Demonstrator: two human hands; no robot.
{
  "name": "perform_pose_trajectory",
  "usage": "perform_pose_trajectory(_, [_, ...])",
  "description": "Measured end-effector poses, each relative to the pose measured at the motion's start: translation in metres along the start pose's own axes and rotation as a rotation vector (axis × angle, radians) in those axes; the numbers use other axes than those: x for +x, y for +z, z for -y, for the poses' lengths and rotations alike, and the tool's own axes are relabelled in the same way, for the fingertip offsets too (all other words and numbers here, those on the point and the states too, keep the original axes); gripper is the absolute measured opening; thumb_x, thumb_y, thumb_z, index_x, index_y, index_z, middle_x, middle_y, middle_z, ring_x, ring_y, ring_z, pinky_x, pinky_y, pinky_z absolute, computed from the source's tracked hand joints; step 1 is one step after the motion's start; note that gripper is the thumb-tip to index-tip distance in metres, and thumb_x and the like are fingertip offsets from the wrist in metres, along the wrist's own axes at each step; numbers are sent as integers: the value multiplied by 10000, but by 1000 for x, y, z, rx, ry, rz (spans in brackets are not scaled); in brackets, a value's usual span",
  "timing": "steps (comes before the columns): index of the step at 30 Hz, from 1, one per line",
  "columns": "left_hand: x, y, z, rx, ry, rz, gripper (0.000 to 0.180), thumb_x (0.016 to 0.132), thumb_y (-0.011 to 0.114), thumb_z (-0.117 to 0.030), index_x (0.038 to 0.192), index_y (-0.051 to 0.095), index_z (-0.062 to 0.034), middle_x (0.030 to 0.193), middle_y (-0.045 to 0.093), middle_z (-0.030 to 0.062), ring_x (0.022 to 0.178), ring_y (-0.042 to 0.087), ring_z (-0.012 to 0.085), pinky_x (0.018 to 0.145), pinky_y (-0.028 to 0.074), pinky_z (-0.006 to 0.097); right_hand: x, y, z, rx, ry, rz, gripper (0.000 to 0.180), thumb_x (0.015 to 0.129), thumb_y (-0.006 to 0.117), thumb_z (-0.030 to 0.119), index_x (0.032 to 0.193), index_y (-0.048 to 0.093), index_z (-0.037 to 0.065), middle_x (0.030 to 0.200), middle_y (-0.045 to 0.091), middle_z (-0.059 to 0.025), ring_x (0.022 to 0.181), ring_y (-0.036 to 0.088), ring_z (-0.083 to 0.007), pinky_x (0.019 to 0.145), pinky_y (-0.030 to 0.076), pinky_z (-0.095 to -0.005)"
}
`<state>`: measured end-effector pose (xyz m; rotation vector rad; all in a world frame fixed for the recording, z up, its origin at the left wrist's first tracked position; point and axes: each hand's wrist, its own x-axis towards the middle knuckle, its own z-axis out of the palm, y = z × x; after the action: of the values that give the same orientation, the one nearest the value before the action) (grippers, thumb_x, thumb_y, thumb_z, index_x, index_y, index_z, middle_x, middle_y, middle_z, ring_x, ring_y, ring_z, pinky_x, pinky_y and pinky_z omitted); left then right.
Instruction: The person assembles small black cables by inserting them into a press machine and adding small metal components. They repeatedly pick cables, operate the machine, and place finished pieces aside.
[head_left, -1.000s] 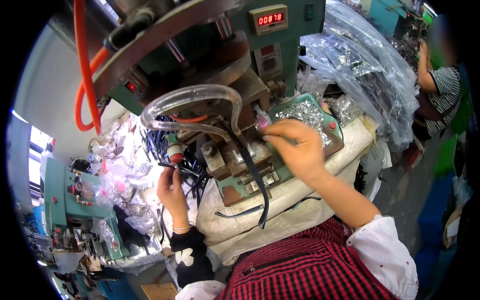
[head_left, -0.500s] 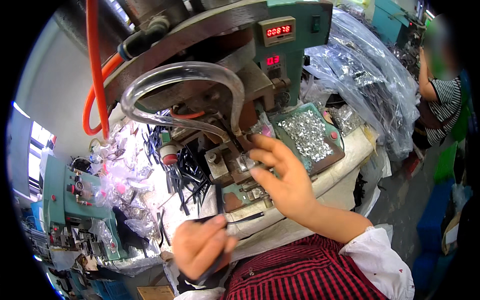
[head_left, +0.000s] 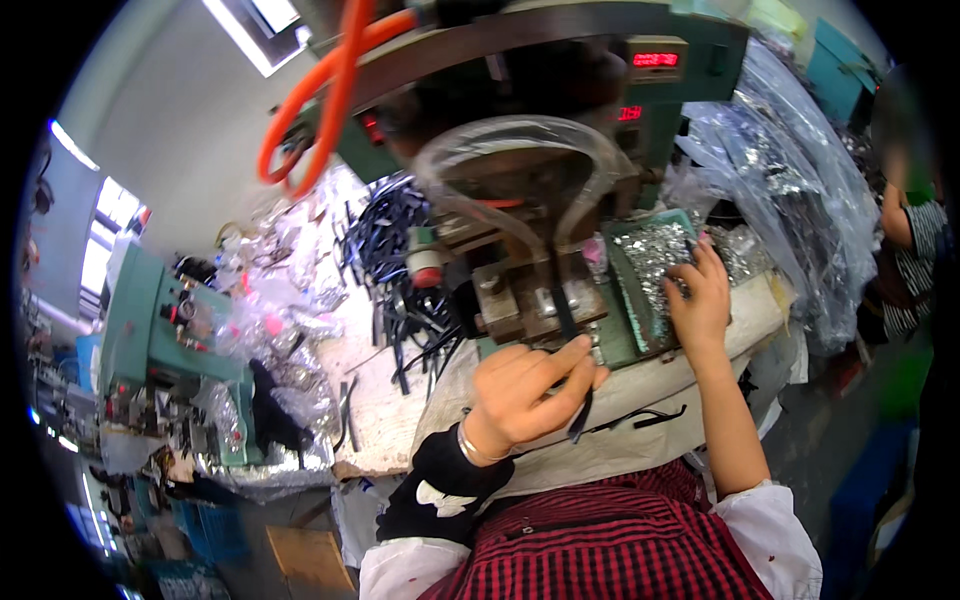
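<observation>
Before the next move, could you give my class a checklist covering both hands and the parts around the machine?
1. Black eyeglass temple gripped: ok, the left hand pinches it.
2. Temple fully seated in the metal fixture: cannot tell; the contact is blurred.
3. Left hand well clear of the fixture: not ok, it is close to the front edge.
4. Right hand clear of the fixture: ok, it is off to the right, at the small silver metal pieces.
5. A silver piece in the right hand: cannot tell.
6. Beige cloth free of loose parts: not ok, a loose black temple lies there.
</observation>
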<state>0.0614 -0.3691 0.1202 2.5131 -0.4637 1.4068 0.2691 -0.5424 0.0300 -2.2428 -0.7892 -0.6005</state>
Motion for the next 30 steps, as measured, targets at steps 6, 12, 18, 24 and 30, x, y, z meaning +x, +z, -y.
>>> perform_pose_trajectory(6, [-5,-24,-34,-15,-273,150,284,782,793,-93,1047,703,-43,1120,732,95,622,606,156,550,459,278,-2,-3,2,28,-51,-101,128,777,755,62,903,751,39,972,730,-141,991,683,-321,865,534,-398])
perform_pose_trajectory(12, [-13,-92,-24,386,-520,-66,159,796,699,125,926,697,34,924,718,169,799,651,279,753,500,352,3,-9,14,138,-4,-125,97,801,747,57,898,757,54,862,726,-112,836,689,-297,743,529,-382])
perform_pose_trajectory(18, [-73,-66,53,605,-713,308,183,692,791,-43,850,699,-62,922,615,100,920,560,321,800,450,426,17,-2,32,192,-78,-110,75,790,748,43,861,743,66,786,694,-87,771,659,-296,702,510,-393])
perform_pose_trajectory(24, [-141,-46,85,514,-681,255,145,733,736,-21,862,677,-49,1055,668,113,976,582,347,855,463,425,-12,-20,4,286,158,-149,121,806,730,3,918,748,47,918,729,-99,876,681,-267,819,529,-366])
perform_pose_trajectory(30, [-110,-70,79,-236,-1244,-174,273,956,662,-50,1224,635,-11,790,698,41,654,595,74,588,419,212,-4,-48,45,732,259,-5,132,824,725,0,952,750,24,895,725,-108,847,682,-235,839,530,-350])
